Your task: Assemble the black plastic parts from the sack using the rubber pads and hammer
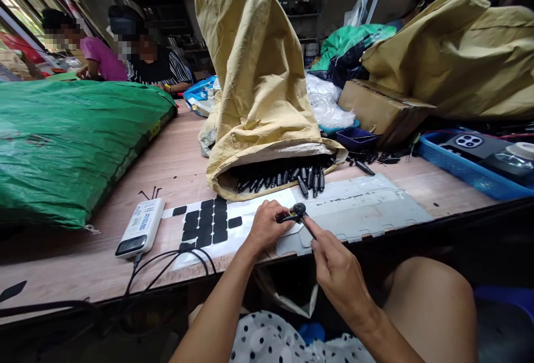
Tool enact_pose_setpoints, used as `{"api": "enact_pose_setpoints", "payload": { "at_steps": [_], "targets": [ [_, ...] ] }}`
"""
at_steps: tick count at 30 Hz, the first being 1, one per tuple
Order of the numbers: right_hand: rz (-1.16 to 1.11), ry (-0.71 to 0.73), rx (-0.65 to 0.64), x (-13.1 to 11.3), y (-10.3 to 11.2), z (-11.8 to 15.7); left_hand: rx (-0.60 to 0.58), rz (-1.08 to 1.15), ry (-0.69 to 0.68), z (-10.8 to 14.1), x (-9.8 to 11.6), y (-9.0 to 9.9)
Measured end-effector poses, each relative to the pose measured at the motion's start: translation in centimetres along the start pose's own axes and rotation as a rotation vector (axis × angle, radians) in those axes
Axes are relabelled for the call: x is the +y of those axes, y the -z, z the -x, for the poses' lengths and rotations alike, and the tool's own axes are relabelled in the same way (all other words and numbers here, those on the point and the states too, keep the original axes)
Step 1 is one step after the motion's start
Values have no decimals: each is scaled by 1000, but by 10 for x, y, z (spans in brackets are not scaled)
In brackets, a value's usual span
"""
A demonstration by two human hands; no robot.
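The small black round-knobbed part (pixel 298 209) is above the flat grey sheet (pixel 359 213) on the wood-grain tabletop (pixel 183 146), right of the left hand (pixel 267 223), which pinches its sideways-pointing end; the right hand (pixel 336 260), equally near and angled forward-left, grips a slanting dark stem meeting the knob.

Both forearms bare, coming up from the bottom of view and converging mid-frame. Left forearm (pixel 221 307) slants up and right, wrist near straight, left hand (pixel 269 223) in a pinch with fingers curled. Right forearm (pixel 381 327) slants up and left; right hand (pixel 336 260) also gripping, index finger (pixel 315 228) reaching forward, thumb tucked beneath. Fingertips near each other. Bare bent knee (pixel 434 291) to the right.
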State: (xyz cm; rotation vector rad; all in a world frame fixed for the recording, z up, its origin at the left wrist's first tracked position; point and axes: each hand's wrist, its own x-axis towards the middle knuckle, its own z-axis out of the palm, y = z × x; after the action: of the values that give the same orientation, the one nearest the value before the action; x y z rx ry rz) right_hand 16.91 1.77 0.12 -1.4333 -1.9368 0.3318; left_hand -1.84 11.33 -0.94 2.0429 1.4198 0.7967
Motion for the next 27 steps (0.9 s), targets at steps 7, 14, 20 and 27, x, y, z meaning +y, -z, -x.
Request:
{"api": "enact_pose_setpoints", "payload": {
  "at_steps": [7, 14, 20, 27],
  "targets": [
    [142, 3, -47, 1, -3, -2, 5, -11, -19, 0, 0, -1],
    [105, -27, -2, 15, 0, -1, 34, 0, -10, 0, -3, -3],
    [105, -98, 141, 33, 17, -11, 43, -50, -19, 1, 0, -3],
    [526, -429, 229, 104, 70, -52, -7, -49, -24, 1, 4, 2]
  ]
}}
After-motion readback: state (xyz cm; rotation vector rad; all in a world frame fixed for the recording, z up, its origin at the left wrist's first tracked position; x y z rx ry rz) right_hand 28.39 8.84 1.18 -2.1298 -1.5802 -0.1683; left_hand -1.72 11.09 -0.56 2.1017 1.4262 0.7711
